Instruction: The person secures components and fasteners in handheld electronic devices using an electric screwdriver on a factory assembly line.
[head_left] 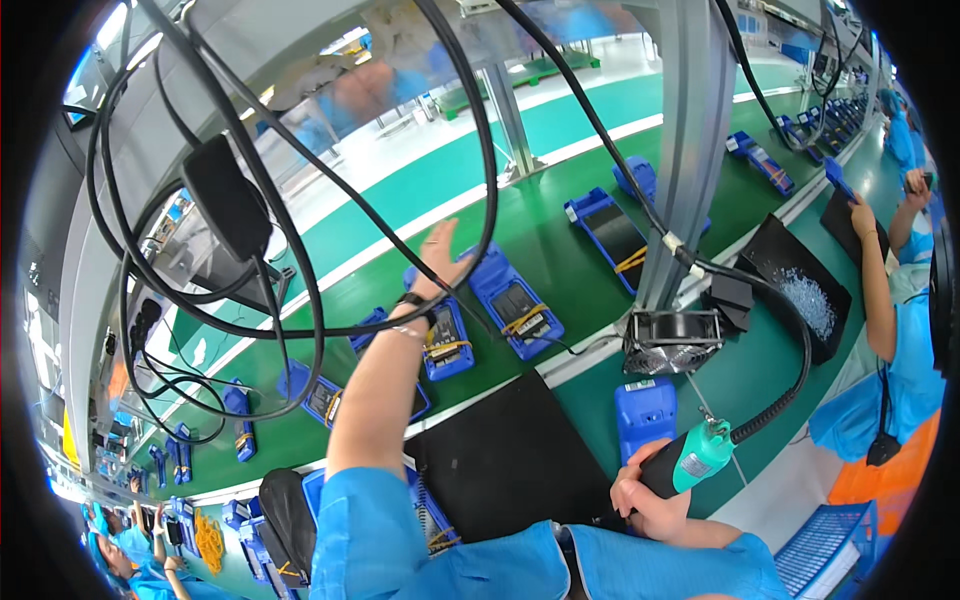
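Note:
My left arm reaches over the green conveyor belt [400, 205]. At its end my left hand [442, 258] has its fingers stretched out, beside a blue plastic device housing [513, 305] with yellow bands. Another blue housing [446, 340] lies below my wrist; whether my palm touches either one is hidden. Close to my body, my right hand [650, 508] is wrapped round a black and teal electric screwdriver [695, 460], its cable end pointing up to the right. Just beyond that hand a blue device [646, 412] rests on the green bench.
A black mat [510, 445] covers the bench before me. By the metal post [690, 150] stands a small fan [672, 342]. A black tray [780, 245] holds small clear pieces. Black cables [490, 130] loop overhead. Co-workers [880, 310] sit at right and lower left.

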